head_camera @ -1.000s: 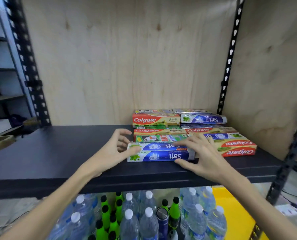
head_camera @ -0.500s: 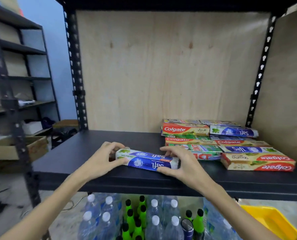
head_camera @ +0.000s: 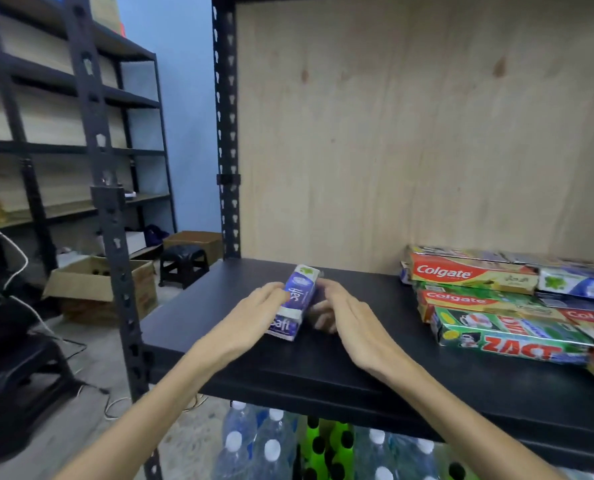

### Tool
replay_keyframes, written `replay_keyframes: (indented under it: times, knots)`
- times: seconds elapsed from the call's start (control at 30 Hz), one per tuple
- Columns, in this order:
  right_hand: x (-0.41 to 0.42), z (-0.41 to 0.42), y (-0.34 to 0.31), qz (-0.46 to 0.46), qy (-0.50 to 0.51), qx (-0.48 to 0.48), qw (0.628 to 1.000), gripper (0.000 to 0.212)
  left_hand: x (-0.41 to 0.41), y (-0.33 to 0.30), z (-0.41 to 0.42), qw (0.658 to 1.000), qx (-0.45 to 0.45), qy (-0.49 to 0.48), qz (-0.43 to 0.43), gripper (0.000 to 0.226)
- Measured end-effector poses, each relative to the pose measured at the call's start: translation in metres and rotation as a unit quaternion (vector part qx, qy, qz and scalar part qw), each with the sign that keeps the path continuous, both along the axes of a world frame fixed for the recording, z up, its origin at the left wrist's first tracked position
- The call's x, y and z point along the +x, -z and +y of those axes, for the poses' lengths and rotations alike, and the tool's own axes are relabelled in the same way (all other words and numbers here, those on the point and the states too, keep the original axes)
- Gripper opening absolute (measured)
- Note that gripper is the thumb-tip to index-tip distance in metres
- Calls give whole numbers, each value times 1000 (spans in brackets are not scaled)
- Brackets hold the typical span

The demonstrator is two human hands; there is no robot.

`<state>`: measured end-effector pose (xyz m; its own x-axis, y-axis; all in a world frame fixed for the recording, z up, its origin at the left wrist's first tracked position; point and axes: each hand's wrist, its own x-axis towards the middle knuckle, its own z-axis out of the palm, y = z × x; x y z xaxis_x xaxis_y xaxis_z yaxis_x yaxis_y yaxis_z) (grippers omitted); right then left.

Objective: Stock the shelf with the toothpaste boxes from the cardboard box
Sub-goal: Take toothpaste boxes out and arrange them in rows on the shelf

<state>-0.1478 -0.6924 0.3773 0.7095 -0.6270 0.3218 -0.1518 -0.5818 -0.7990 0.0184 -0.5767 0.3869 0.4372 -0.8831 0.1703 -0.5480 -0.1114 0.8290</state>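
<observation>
The blue Safi toothpaste box (head_camera: 294, 303) lies on the black shelf (head_camera: 323, 362) with one end toward the plywood back panel (head_camera: 409, 133), set between both hands, apparently so it can be squared up as the start of a new row. The left hand (head_camera: 250, 320) lies along its left side with fingers (head_camera: 271, 294) nearly straight, pressing rather than gripping; the right hand (head_camera: 351, 317) flanks the other side, fingers loosely bent, and whether they touch the box I cannot tell. The stacked Colgate and Zact boxes (head_camera: 496, 306) sit well apart to the right, and an open cardboard box (head_camera: 105, 289) stands on the floor to the left.
</observation>
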Motion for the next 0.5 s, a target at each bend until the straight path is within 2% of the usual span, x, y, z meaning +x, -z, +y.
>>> replay_keyframes:
  times: [0.03, 0.1, 0.17, 0.27, 0.37, 0.5]
  knots:
    - [2, -6, 0, 11, -23, 1, 1000, 33, 6, 0, 0, 1000, 7, -4, -9, 41]
    - [8, -23, 1, 43, -38, -28, 998, 48, 20, 2, 2, 997, 22, -9, -75, 59]
    - [17, -43, 1, 37, 9, -86, 996, 54, 35, 2, -2, 988, 31, 5, -154, 64]
    - [32, -77, 2, 27, 103, -185, 977, 61, 71, 0, -18, 973, 23, -9, -231, 62]
    - [52, -106, 1, 102, 122, -232, 960, 78, 108, 8, -39, 964, 1, -74, -255, 54]
    - [87, -135, 6, 72, 107, -205, 970, 63, 136, 15, -74, 959, -9, -121, -256, 38]
